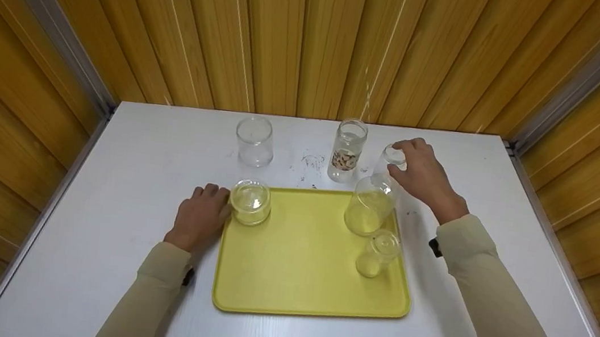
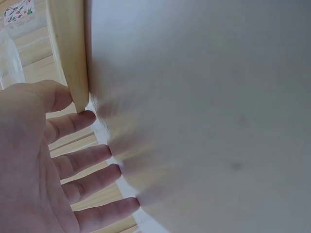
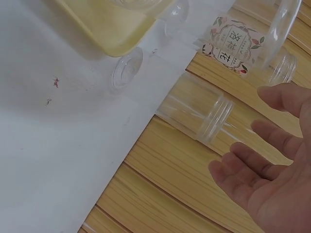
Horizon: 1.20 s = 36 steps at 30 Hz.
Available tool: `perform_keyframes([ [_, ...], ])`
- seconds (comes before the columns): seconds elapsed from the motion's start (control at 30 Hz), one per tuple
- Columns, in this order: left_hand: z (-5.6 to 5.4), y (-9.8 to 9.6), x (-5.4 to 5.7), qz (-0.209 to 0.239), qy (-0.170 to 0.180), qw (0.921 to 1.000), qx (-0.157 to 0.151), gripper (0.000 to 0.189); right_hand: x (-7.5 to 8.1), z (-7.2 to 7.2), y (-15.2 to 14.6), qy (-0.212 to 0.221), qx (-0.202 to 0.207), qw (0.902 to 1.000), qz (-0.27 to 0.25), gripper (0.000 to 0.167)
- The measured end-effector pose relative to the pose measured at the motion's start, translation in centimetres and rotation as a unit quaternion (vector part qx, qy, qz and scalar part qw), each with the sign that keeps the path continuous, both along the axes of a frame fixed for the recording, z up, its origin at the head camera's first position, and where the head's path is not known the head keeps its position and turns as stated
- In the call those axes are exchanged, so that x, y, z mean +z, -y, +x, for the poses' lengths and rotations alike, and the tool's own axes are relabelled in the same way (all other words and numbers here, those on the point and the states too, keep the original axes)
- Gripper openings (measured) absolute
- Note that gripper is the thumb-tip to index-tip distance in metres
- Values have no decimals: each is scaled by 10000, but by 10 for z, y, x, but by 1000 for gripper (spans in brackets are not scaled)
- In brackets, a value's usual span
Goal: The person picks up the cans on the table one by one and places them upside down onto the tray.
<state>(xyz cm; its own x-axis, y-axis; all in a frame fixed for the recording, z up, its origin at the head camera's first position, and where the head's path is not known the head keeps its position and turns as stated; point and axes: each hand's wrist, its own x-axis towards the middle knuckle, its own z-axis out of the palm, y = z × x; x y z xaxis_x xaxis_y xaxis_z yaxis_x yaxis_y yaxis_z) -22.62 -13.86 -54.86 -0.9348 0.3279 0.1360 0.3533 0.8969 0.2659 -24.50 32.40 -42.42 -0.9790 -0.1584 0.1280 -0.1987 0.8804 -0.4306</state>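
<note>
My left hand (image 1: 201, 216) is beside the back left corner of the yellow tray (image 1: 306, 261). In the left wrist view its thumb and forefinger touch the tray's edge (image 2: 73, 53), while the other fingers are spread with their tips at the white tabletop. A short clear jar (image 1: 250, 203) stands on that tray corner. Over at the back right, my right hand (image 1: 424, 172) reaches around the top of a clear jar (image 1: 393, 158). The right wrist view shows fingers loosely bent and a gap between them and a clear jar (image 3: 197, 109).
On the tray's right side stand a larger clear jar (image 1: 366, 211) and a small one (image 1: 376, 255). Behind the tray are a tall jar with a floral label (image 1: 344, 161) and a wide clear jar (image 1: 255, 143). Wood-patterned panels (image 1: 304, 43) border the white table (image 1: 166, 140).
</note>
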Motion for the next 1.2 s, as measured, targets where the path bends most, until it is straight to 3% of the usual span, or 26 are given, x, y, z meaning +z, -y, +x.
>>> perform_keyframes([
  [0.4,0,-2,1,21,29,10000,90,39,-2,-10,-2,472,-82,9988,51,55],
  [1.2,-1,-1,1,-88,144,9998,53,38,-8,-25,-3,872,90,9957,295,65],
])
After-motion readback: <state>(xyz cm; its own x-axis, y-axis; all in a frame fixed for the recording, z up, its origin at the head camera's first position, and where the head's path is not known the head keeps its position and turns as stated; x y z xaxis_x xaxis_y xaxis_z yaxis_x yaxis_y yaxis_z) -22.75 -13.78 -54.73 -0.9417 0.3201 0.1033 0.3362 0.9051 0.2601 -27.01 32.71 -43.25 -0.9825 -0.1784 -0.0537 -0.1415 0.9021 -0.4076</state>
